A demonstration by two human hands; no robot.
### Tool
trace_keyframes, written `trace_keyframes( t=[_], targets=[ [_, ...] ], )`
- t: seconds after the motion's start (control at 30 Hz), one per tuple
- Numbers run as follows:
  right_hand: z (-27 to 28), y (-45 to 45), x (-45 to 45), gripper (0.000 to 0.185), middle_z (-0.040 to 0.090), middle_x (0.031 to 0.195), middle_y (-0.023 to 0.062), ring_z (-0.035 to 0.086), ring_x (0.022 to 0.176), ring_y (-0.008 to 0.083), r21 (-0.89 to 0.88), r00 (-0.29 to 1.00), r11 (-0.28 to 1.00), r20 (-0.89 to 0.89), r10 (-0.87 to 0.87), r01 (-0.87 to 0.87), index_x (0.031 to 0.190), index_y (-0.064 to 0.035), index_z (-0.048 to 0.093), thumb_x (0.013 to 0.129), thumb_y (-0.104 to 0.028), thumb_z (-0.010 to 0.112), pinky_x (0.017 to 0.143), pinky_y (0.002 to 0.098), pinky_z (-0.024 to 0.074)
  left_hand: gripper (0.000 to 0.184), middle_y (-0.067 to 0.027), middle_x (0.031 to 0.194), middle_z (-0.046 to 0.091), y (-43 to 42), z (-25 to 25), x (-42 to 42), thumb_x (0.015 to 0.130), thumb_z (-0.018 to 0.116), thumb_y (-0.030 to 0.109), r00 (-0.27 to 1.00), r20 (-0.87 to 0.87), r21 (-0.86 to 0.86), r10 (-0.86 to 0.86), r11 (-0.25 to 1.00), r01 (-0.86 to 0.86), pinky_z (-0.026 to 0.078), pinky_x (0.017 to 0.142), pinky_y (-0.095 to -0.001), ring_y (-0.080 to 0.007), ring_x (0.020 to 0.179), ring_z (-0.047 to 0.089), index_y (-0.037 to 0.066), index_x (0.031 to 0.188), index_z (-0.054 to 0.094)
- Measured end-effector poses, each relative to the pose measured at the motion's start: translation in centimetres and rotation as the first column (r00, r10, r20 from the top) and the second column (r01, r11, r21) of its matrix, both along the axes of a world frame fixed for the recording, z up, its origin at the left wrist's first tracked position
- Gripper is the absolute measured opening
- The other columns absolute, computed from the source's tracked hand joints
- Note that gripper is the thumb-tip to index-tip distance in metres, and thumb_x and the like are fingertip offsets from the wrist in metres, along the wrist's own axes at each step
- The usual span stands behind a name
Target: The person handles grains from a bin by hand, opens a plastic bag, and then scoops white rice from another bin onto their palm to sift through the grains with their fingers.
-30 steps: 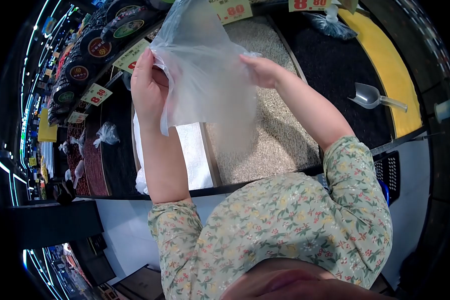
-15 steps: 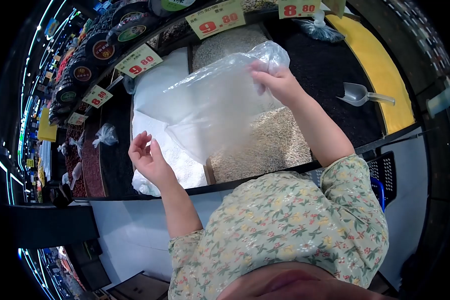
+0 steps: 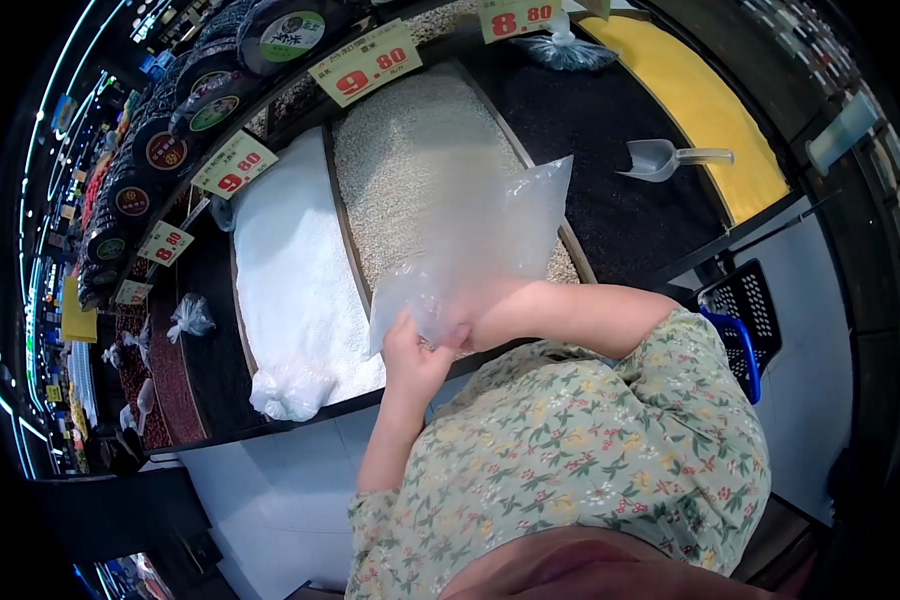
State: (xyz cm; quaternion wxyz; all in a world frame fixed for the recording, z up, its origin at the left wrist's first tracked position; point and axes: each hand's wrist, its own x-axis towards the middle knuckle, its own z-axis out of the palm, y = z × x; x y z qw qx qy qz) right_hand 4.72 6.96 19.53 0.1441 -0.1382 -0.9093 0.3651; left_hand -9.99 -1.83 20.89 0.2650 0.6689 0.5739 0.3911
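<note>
A clear plastic bag (image 3: 535,215) is spread out in front of me, above the bin of beige grain (image 3: 380,150). My left hand (image 3: 415,358) is closed on the bag's lower left part, fingers pinched. Close beside it, my right hand (image 3: 490,312) also grips the bag's lower edge, thumb bent toward the left hand. Blur and the film hide part of the right fingers. The bag looks flat, and I see nothing inside it.
Left of the beige grain lies white powdery grain (image 3: 290,260) with a knotted plastic bag (image 3: 292,390) at its front. To the right are black grain (image 3: 600,200), a clear scoop (image 3: 660,160) and yellow grain (image 3: 690,100). Price signs (image 3: 365,65) line the back. A black basket (image 3: 745,305) stands right.
My right hand has come down and left from the upper right, bringing the bag lower. My left hand has moved right and closed on the bag. The view has shifted slightly.
</note>
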Motion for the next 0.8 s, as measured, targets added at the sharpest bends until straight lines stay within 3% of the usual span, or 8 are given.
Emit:
trace_keyframes(
  t=[0.17,0.27,0.33,0.43,0.5,0.57,0.67,0.8],
  targets=[
    [0.2,-2.2,2.9,0.028,0.062,0.095,0.0131,0.06,0.091,0.0281,0.168,0.991,0.98,-0.093,-0.096,0.11,0.101,-0.0076,0.062,0.075,-0.018,0.064,0.079,0.0384,0.0477,0.021,-0.014,0.095,0.063,0.5,-4.0,-1.6,0.08,0.067,0.013,0.937,0.334,0.045,0.101,0.991,-0.122,0.047,0.076,-0.0303,-0.0218,0.086,0.061,-0.003,0.094,0.064],
    [3.1,-3.4,5.7,0.042,0.057,0.11,0.0125,0.057,0.097,0.0295,0.318,0.982,0.932,-0.133,-0.136,0.172,0.114,-0.0125,0.057,0.074,-0.015,0.067,0.082,0.0391,0.0471,0.023,-0.0135,0.095,0.063,1.1,-3.6,-2.5,0.082,0.066,0.014,0.949,0.301,0.132,0.099,0.981,-0.144,0.047,0.077,-0.0289,-0.0197,0.087,0.061,-0.005,0.095,0.064],
    [3.5,-3.6,7.4,0.054,0.054,0.114,0.0126,0.055,0.101,0.0318,0.334,0.72,0.87,-0.693,-0.036,0.364,0.123,-0.0173,0.052,0.072,-0.013,0.069,0.083,0.0431,0.0452,0.022,-0.0105,0.096,0.063,1.0,-3.3,-1.8,0.084,0.064,0.012,0.912,0.395,0.122,0.109,0.978,-0.17,0.046,0.078,-0.0277,-0.0162,0.087,0.059,-0.006,0.097,0.062],
    [3.9,-3.1,8.3,0.036,0.059,0.112,0.0138,0.055,0.104,0.0335,0.329,0.648,0.634,-0.666,-0.369,0.7,0.102,-0.0076,0.064,0.067,-0.009,0.071,0.092,0.0398,0.0444,0.023,-0.0075,0.096,0.063,0.7,-2.5,0.3,0.083,0.065,0.011,0.852,0.51,-0.001,0.12,0.99,-0.138,0.045,0.078,-0.0267,-0.0136,0.087,0.058,-0.005,0.1,0.061],
    [1.3,-2.8,8.4,0.041,0.06,0.106,0.012,0.056,0.101,0.0334,0.368,0.634,0.522,-0.533,-0.56,0.77,0.105,-0.0066,0.063,0.065,-0.011,0.073,0.088,0.039,0.0463,0.023,-0.0067,0.096,0.063,0.0,-1.4,1.5,0.083,0.065,0.009,0.856,0.512,-0.072,0.064,0.997,-0.031,0.045,0.078,-0.0262,-0.013,0.087,0.058,-0.004,0.101,0.061],
    [0.2,-2.7,8.6,0.066,0.049,0.124,0.0162,0.049,0.111,0.0324,0.249,0.712,0.674,-0.11,-0.693,0.695,0.131,-0.0128,0.045,0.071,-0.022,0.073,0.095,0.0457,0.035,0.023,-0.006,0.095,0.063,-0.7,-1.2,2.0,0.082,0.065,0.007,0.858,0.514,-0.149,0.021,0.987,0.065,0.045,0.077,-0.0258,-0.0124,0.087,0.057,-0.003,0.103,0.061],
    [-9.7,-1.3,6.9,0.068,0.053,0.12,0.0159,0.051,0.109,0.0314,0.18,0.823,0.813,-0.271,-0.499,0.553,0.134,-0.0127,0.041,0.075,-0.029,0.07,0.094,0.0422,0.0379,0.024,-0.0055,0.095,0.063,-1.7,-1.9,1.9,0.081,0.065,0.003,0.793,0.601,-0.176,-0.098,0.952,0.251,0.044,0.078,-0.0258,-0.0122,0.088,0.057,-0.002,0.104,0.061],
    [-10.5,-1.9,5.2,0.054,0.056,0.117,0.0156,0.054,0.105,0.0283,-0.123,0.805,0.843,-0.254,-0.536,0.523,0.127,-0.0113,0.049,0.078,-0.028,0.064,0.09,0.0391,0.0417,0.029,-0.0042,0.098,0.062,-2.3,-3.5,1.7,0.078,0.066,0.002,0.581,0.814,-0.34,0.005,0.815,0.469,0.044,0.08,-0.0264,-0.0121,0.09,0.057,-0.001,0.106,0.059]
  ],
)
